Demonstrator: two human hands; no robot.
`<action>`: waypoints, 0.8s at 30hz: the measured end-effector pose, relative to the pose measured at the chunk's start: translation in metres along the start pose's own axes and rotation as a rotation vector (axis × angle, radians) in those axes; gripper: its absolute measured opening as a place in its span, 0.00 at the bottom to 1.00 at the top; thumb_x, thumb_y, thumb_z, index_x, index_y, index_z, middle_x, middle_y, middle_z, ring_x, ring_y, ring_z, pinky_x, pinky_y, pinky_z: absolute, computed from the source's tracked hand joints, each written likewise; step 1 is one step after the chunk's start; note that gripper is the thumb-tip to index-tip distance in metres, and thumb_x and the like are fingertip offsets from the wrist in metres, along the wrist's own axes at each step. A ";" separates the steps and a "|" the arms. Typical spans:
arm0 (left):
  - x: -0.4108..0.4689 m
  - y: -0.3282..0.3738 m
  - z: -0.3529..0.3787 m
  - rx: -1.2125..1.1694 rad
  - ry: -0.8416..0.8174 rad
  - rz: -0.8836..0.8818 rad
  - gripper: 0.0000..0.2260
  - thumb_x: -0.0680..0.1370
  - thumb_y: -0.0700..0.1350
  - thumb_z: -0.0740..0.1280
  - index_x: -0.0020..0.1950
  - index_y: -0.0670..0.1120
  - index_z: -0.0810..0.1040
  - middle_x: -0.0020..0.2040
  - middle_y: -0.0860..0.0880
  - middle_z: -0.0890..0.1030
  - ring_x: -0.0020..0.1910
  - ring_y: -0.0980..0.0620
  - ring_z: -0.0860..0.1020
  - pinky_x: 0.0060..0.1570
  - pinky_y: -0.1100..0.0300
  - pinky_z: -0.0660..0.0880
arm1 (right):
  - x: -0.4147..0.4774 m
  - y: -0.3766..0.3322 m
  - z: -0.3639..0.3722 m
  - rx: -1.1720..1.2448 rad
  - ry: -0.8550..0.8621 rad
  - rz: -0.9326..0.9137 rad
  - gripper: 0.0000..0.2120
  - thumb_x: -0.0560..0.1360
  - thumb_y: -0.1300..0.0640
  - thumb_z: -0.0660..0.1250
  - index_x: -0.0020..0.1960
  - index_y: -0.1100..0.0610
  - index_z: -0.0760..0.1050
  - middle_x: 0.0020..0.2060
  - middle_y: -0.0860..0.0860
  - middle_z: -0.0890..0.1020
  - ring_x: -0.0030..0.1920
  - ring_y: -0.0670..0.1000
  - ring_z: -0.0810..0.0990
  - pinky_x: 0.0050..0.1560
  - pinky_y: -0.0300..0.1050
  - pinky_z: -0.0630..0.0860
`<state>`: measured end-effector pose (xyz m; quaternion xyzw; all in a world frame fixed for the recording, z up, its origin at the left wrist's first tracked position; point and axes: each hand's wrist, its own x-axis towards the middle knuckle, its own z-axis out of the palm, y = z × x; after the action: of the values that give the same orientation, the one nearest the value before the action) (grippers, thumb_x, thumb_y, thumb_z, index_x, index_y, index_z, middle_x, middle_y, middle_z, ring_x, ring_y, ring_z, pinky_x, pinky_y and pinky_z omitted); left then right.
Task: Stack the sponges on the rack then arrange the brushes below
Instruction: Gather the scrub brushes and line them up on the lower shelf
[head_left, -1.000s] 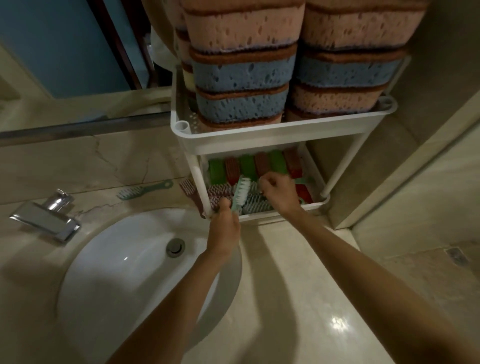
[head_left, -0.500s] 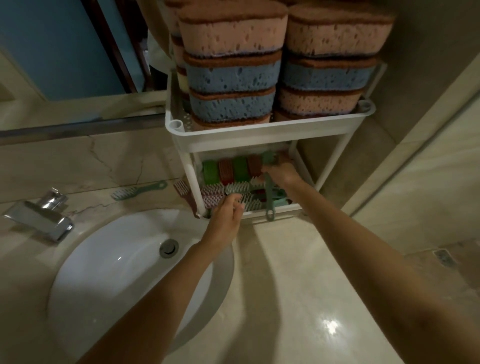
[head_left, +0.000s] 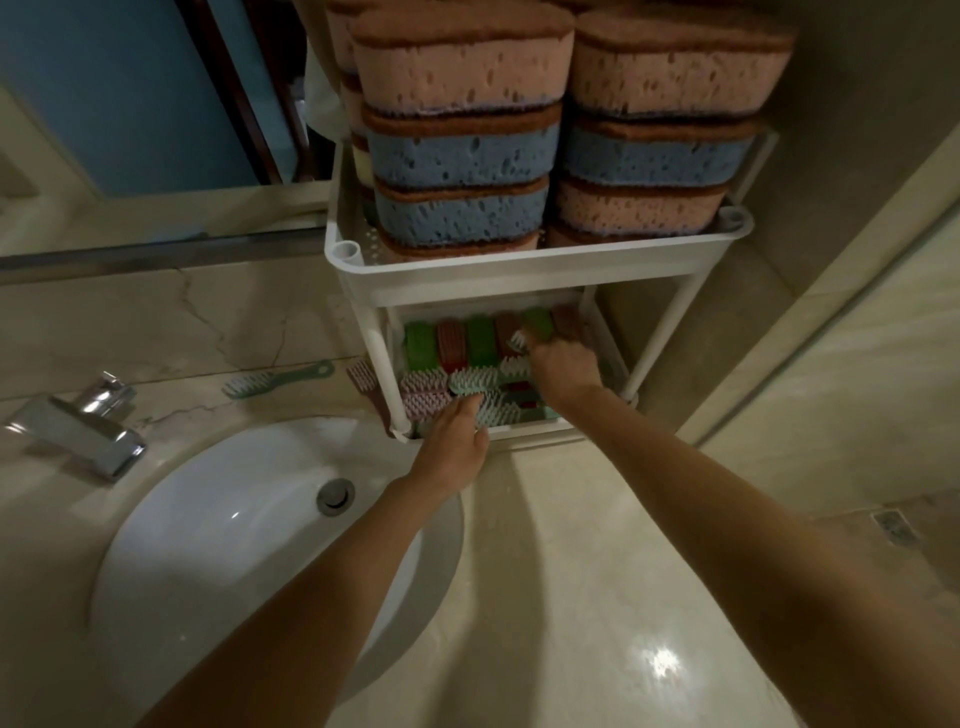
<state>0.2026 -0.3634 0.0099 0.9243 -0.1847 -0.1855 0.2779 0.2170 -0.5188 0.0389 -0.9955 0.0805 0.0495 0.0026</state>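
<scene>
A white two-tier rack (head_left: 519, 270) stands on the counter. Its top shelf holds stacked pink and blue sponges (head_left: 462, 156) in two tall piles. The lower shelf holds a back row of green and red brushes (head_left: 480, 340) and pink and teal brushes (head_left: 423, 389) in front. My left hand (head_left: 457, 441) rests at the shelf's front edge, fingers on a teal brush (head_left: 472, 382). My right hand (head_left: 563, 364) reaches deep into the shelf and grips a teal brush (head_left: 519, 340) whose bristled head shows at my fingertips.
A teal brush (head_left: 278, 382) and a pink brush (head_left: 363, 376) lie on the counter left of the rack. A white basin (head_left: 218, 525) with a drain and a chrome faucet (head_left: 83, 423) sit at left. A wall stands close on the right.
My right hand has pushed its teal brush from the shelf's front edge deeper toward the back row. My left hand stayed at the front, and the view tilted up slightly.
</scene>
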 end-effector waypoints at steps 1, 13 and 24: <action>0.000 -0.001 0.000 0.002 -0.005 0.001 0.22 0.81 0.40 0.56 0.74 0.41 0.59 0.74 0.42 0.63 0.73 0.46 0.61 0.72 0.56 0.57 | -0.003 0.001 0.005 -0.007 -0.017 0.030 0.18 0.78 0.63 0.59 0.68 0.55 0.67 0.57 0.58 0.79 0.57 0.58 0.79 0.53 0.50 0.76; 0.007 -0.009 0.002 0.061 -0.050 0.013 0.20 0.81 0.41 0.56 0.74 0.40 0.61 0.76 0.44 0.60 0.76 0.48 0.56 0.74 0.59 0.51 | -0.014 0.000 0.027 0.177 -0.093 0.120 0.22 0.77 0.57 0.59 0.70 0.58 0.61 0.64 0.60 0.71 0.61 0.60 0.74 0.57 0.50 0.73; 0.010 -0.017 0.001 0.079 -0.077 0.033 0.21 0.81 0.41 0.56 0.74 0.43 0.61 0.77 0.45 0.56 0.77 0.49 0.53 0.74 0.57 0.50 | -0.009 0.000 0.029 0.233 -0.089 0.090 0.25 0.76 0.62 0.61 0.71 0.57 0.60 0.67 0.59 0.68 0.62 0.62 0.73 0.59 0.54 0.72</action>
<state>0.2147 -0.3549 -0.0025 0.9235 -0.2176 -0.2088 0.2372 0.2053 -0.5173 0.0106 -0.9807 0.1303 0.0842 0.1194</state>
